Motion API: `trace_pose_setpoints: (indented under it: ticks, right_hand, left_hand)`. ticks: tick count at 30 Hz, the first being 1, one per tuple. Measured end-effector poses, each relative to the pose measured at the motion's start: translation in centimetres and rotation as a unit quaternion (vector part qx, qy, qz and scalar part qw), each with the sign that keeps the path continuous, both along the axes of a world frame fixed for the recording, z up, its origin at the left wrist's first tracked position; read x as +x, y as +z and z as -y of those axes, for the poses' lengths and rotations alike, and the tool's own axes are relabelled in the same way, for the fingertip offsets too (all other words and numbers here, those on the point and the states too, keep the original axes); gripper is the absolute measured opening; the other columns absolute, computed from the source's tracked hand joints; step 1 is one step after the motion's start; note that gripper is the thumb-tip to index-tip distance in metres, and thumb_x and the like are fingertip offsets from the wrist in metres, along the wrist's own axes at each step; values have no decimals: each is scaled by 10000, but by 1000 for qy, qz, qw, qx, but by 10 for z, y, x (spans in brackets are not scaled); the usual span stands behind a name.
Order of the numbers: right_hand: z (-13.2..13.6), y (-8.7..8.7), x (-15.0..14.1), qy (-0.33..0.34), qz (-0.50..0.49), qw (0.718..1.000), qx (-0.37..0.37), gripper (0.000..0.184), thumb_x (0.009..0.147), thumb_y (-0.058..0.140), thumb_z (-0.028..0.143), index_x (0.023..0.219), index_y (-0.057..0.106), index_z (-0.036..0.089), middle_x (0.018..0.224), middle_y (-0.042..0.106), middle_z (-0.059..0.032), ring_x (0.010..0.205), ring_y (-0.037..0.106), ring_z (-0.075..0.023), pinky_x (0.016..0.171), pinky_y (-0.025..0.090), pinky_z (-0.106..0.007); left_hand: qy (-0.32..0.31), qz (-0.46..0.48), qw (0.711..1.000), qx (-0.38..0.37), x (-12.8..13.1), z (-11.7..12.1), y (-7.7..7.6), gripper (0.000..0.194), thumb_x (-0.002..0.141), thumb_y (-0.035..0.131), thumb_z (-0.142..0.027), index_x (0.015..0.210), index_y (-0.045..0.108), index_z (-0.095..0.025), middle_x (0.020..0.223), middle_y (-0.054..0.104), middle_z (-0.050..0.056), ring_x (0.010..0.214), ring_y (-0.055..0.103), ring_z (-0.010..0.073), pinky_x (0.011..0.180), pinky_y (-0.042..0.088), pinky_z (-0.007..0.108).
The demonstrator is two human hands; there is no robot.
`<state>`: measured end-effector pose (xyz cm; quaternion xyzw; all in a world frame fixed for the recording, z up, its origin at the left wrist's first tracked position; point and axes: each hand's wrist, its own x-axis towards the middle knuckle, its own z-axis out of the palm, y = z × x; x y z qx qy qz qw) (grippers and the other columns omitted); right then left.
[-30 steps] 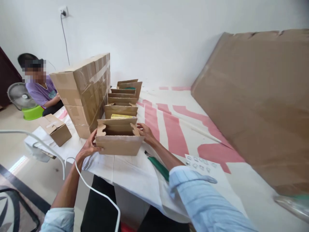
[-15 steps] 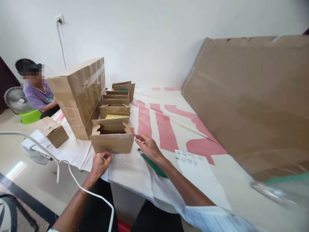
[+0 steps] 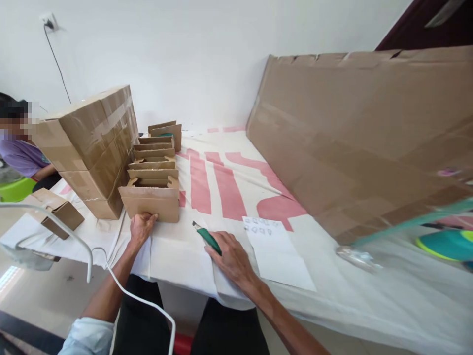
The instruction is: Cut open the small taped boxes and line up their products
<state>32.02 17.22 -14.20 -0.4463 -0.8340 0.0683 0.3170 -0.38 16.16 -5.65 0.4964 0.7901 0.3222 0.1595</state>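
My left hand [image 3: 142, 229] is curled with its knuckles against the lower front of the nearest open cardboard box [image 3: 155, 203]; whether its fingers hold anything is hidden. Across the rear of a green utility knife [image 3: 207, 238] lies my right hand [image 3: 232, 256], thumb on one side of the handle and fingers on the other. The knife's tip points away and to the left, towards the box. Behind the nearest box, several open boxes [image 3: 153, 159] stand in a row with raised flaps.
Taped cartons [image 3: 94, 153] are stacked left of the row, and a small box [image 3: 59, 214] sits beside them. A marked paper sheet [image 3: 281, 261] lies right of my hand. A large cardboard panel [image 3: 354, 143] leans at right. A white cable [image 3: 136, 298] crosses in front. A person [image 3: 22, 153] sits at far left.
My right hand has left the nearest box's right corner and come down onto the utility knife. My left hand stays at the box's front. The view has turned to the right.
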Motion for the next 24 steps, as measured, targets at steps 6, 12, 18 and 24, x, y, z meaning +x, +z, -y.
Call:
trace_pose_setpoints:
  ticks: [6, 12, 18, 24]
  right_hand:
    - [3, -8, 1, -15, -29, 998, 44, 320, 1074, 549, 347, 1324, 696, 213, 1207, 737, -129, 1105, 654, -299, 889, 519, -414]
    - [3, -6, 1, -21, -23, 998, 50, 317, 1084, 539, 326, 1327, 705, 209, 1189, 736, -130, 1076, 652, -294, 886, 510, -413]
    - [4, -3, 1, -28, -20, 998, 57, 309, 1082, 537, 295, 1325, 704, 203, 1186, 738, -126, 1061, 650, -289, 891, 509, -414]
    - [4, -4, 1, -33, -25, 997, 65, 328, 1080, 525, 283, 1345, 698, 195, 1184, 738, -135, 1059, 650, -290, 878, 509, -412]
  left_hand:
    - [9, -2, 1000, -7, -8, -35, -8, 330, 919, 712, -494, 768, 833, -226, 756, 808, 83, 830, 766, 276, 756, 519, 339]
    - [2, 4, 1000, 7, -19, -65, -15, 400, 919, 653, -540, 735, 803, -218, 745, 801, 76, 808, 762, 274, 757, 551, 344]
    - [-13, 6, 1000, 26, -25, -105, -18, 416, 911, 632, -541, 722, 791, -207, 722, 780, 75, 817, 760, 281, 736, 560, 343]
    - [-17, 5, 999, 42, -30, -147, -22, 417, 913, 604, -529, 733, 790, -202, 729, 782, 84, 810, 757, 280, 729, 560, 341]
